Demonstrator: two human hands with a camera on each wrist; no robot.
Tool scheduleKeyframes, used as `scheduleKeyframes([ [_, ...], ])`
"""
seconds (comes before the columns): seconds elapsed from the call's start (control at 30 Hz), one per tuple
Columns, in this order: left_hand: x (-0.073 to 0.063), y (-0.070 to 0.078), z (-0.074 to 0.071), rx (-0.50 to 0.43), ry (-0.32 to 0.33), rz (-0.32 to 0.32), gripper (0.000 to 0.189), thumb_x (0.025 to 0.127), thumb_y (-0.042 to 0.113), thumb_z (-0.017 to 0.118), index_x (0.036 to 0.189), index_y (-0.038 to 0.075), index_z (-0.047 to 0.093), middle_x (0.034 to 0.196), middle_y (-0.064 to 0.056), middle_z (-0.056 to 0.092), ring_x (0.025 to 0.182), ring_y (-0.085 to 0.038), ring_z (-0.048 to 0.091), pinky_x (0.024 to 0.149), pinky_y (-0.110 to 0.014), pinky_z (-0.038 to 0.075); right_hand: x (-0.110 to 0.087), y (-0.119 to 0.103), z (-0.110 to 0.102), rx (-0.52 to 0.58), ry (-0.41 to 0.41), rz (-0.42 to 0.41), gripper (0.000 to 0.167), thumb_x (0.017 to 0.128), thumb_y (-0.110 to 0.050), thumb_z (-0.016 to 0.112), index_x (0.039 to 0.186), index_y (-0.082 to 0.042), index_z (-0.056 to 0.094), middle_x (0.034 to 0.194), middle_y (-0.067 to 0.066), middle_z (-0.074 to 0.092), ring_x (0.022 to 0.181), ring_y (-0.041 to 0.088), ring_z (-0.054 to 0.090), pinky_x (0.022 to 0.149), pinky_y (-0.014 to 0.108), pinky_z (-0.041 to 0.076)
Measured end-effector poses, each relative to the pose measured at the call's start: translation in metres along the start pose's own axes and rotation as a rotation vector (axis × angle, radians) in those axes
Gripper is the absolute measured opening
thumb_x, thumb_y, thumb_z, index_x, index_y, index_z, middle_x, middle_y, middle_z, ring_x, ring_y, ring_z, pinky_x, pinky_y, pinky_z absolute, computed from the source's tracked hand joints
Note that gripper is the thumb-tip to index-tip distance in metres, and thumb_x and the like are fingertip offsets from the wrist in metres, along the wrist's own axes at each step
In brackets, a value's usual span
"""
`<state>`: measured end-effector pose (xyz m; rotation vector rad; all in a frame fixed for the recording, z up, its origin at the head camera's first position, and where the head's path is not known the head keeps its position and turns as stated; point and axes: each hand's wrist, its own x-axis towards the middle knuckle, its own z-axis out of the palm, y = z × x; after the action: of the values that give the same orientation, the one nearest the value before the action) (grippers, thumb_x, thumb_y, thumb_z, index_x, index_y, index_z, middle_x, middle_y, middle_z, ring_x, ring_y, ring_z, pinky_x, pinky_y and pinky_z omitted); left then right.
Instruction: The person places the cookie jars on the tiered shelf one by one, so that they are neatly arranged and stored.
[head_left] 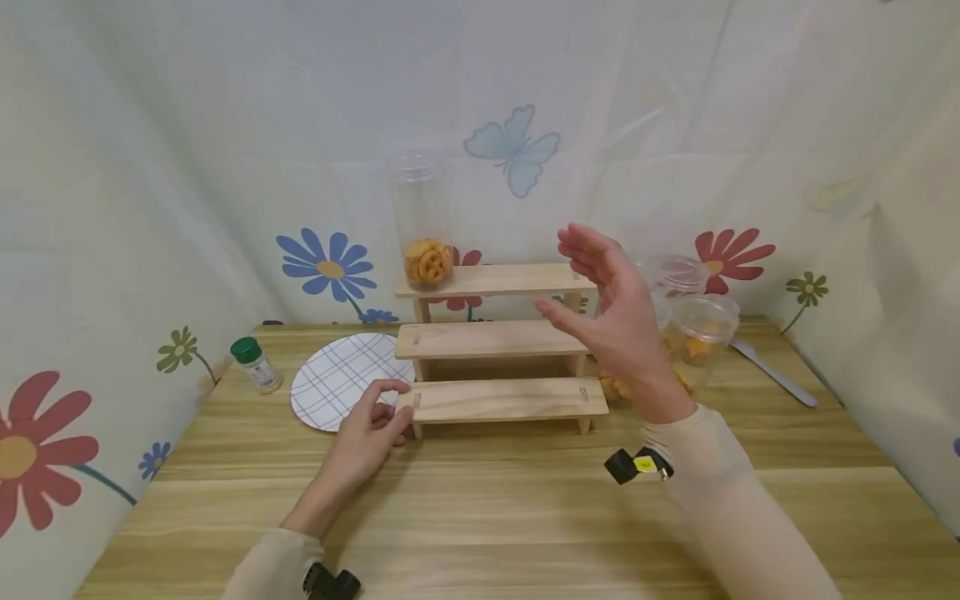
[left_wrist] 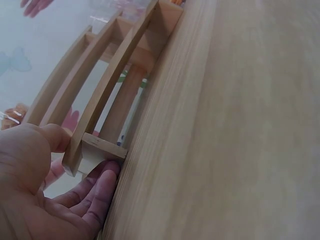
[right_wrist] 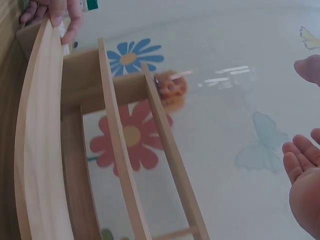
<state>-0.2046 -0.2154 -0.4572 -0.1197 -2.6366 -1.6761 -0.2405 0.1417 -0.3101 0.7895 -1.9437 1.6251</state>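
A three-tier wooden display stand (head_left: pixel 501 400) stands on the table. My left hand (head_left: pixel 372 425) grips the left end of its lowest step; the left wrist view shows the thumb by the board (left_wrist: pixel 105 95) and the fingers at the leg below. My right hand (head_left: pixel 618 312) hovers before the stand's right side, thumb and fingers spread apart, holding nothing. On the top step's left end stands a tall clear jar (head_left: pixel 423 221) with pretzel-like snacks (head_left: pixel 429 263) at its bottom. In the right wrist view, the right hand (right_wrist: pixel 307 175) is partly cut off by the frame edge.
Clear lidded jars (head_left: pixel 708 321) with orange snacks stand behind my right forearm, partly hidden. A grey knife (head_left: pixel 776 375) lies at the far right. To the left are a white checked round plate (head_left: pixel 330 375) and a green-capped shaker bottle (head_left: pixel 257 367). A flowered curtain (head_left: pixel 315 125) hangs behind.
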Motion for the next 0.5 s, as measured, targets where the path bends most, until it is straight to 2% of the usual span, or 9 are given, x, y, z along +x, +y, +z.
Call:
scheduleKeyframes([
  [0.23,-0.002,0.001,-0.001,-0.015,-0.006,0.007,0.036,0.112,0.025,0.071,0.146,0.019,0.059,0.097,-0.015,0.073,0.083,-0.024,0.074,0.075,-0.029,0.062,-0.016,0.001,-0.04,-0.006,0.114,-0.007,0.082,0.087,0.018,0.083,0.16,-0.003,0.053,0.156,0.008,0.062,0.146,0.027,0.057,0.125,0.029,0.044],
  [0.5,-0.002,0.001,-0.001,-0.014,-0.007,0.001,0.036,0.112,0.024,0.071,0.146,0.019,0.058,0.097,-0.014,0.073,0.083,-0.023,0.073,0.075,-0.029,0.062,-0.035,0.0,-0.082,0.029,0.207,0.024,0.077,0.087,0.016,0.085,0.156,0.0,0.056,0.154,0.013,0.064,0.142,0.023,0.059,0.121,0.024,0.046],
])
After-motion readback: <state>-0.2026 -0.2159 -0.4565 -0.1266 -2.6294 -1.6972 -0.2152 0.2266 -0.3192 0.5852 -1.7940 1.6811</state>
